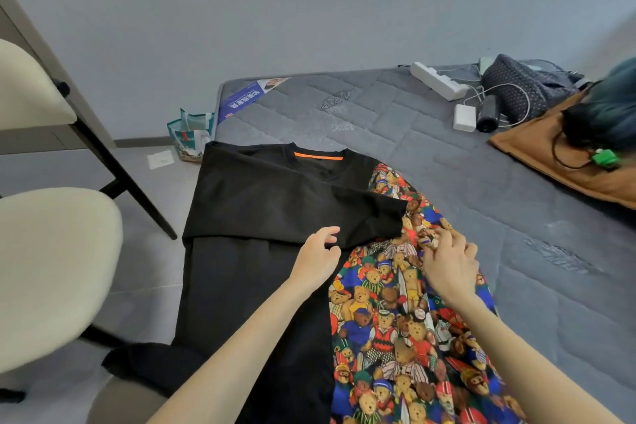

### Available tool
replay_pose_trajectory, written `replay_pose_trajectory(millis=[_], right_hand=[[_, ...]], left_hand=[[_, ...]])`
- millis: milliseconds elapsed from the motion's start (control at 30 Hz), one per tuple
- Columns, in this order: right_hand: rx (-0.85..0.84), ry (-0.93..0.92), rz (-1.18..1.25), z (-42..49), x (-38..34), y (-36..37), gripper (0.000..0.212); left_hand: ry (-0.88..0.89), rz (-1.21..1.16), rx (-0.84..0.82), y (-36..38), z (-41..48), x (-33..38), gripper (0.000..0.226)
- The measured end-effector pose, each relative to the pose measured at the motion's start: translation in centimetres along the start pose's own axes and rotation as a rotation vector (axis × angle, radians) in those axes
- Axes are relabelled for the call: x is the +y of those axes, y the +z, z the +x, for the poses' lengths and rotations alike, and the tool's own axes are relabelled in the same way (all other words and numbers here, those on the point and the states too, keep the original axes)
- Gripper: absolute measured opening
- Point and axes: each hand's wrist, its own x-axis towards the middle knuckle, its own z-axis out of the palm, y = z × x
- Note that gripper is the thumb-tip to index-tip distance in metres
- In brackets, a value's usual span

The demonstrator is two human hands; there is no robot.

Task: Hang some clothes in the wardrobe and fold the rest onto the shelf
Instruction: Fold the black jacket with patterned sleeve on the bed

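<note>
a person's left hand (318, 256) hovers, fingers loosely apart, over a black shirt (254, 217) on a mattress (447, 162) while the right hand (449, 263) pinches bear-print cloth (395, 327).

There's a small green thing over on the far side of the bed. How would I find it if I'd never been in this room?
Start at the grey quilted mattress and look to its right edge, where a brown cloth lies. The green object sits on that cloth, at the end of a looping black cord. It is the only bright green thing there; the nearby charger is white.
</note>
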Motion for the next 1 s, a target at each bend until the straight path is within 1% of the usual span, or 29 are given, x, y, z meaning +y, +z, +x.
replay_pose_trajectory(millis=[100, 167, 267, 333, 433, 533, 567, 600, 667, 700, 733, 767, 800, 833, 867, 900, 933, 1000], right_hand=[[-0.085, 0.201, 0.006, -1.8, 3.9, 0.6, 0.052], [-0.132, 0.278, 0.018, -2.8, 5.9, 1.2, 0.049], [-0.109, 0.235, 0.024, -3.3, 7.0, 1.5, 0.028], [-0.043, 0.188, 0.087, -2.7, 6.4, 0.7, 0.026], [0.063, 0.164, 0.330, -0.2, 3.2, -2.6, 0.029], [0.054, 0.056, 0.600, 2.9, -2.3, -6.8, 0.027], [0.016, 0.008, 0.679, 3.6, -4.5, -7.9, 0.026], [-0.060, -0.046, 0.758, 4.0, -6.6, -8.7, 0.027], [-0.355, -0.136, 0.948, 3.9, -10.3, -9.7, 0.030], [-0.464, -0.183, 0.962, 3.8, -11.5, -9.5, 0.036], [-0.512, -0.246, 0.872, 3.7, -12.2, -9.1, 0.039], [-0.475, -0.304, 0.725, 3.7, -12.4, -8.6, 0.041], [-0.383, -0.366, 0.578, 3.8, -12.3, -7.9, 0.040], [-0.312, -0.393, 0.475, 3.7, -11.7, -7.3, 0.040], [-0.304, -0.379, 0.421, 3.6, -11.1, -6.6, 0.041], [-0.343, -0.340, 0.370, 3.6, -10.0, -5.8, 0.046], [-0.436, -0.290, 0.299, 3.4, -8.8, -5.1, 0.058], [-0.672, -0.212, 0.102, 2.5, -6.5, -3.7, 0.089]], left_hand=[[0.066, 0.036, -0.063, 2.1, -0.6, 1.1, 0.044], [0.088, 0.047, -0.083, 3.2, -1.0, 1.5, 0.043], [0.109, 0.060, -0.106, 4.1, -1.6, 1.6, 0.043], [0.109, 0.063, -0.101, 3.9, -1.9, 1.7, 0.043], [0.100, 0.065, -0.072, 2.7, -1.8, 1.8, 0.042], [0.090, 0.065, -0.002, 0.3, -1.4, 2.1, 0.042], [0.086, 0.056, 0.026, -0.7, -1.2, 2.1, 0.042], [0.081, 0.044, 0.051, -1.7, -1.0, 2.1, 0.042], [0.066, 0.020, 0.094, -3.6, -1.0, 1.7, 0.043], [0.059, 0.011, 0.112, -4.4, -1.1, 1.4, 0.043], [0.052, 0.004, 0.128, -5.2, -1.2, 0.9, 0.043], [0.044, -0.002, 0.141, -5.8, -1.4, 0.5, 0.043], [0.035, -0.006, 0.150, -6.2, -1.6, 0.1, 0.042], [0.025, -0.010, 0.151, -6.5, -1.7, -0.3, 0.042], [0.013, -0.017, 0.152, -6.7, -1.9, -0.6, 0.042], [0.000, -0.021, 0.146, -6.6, -2.0, -0.8, 0.042], [-0.013, -0.027, 0.138, -6.5, -2.1, -0.9, 0.042], [-0.032, -0.039, 0.116, -5.8, -2.3, -0.9, 0.042]])
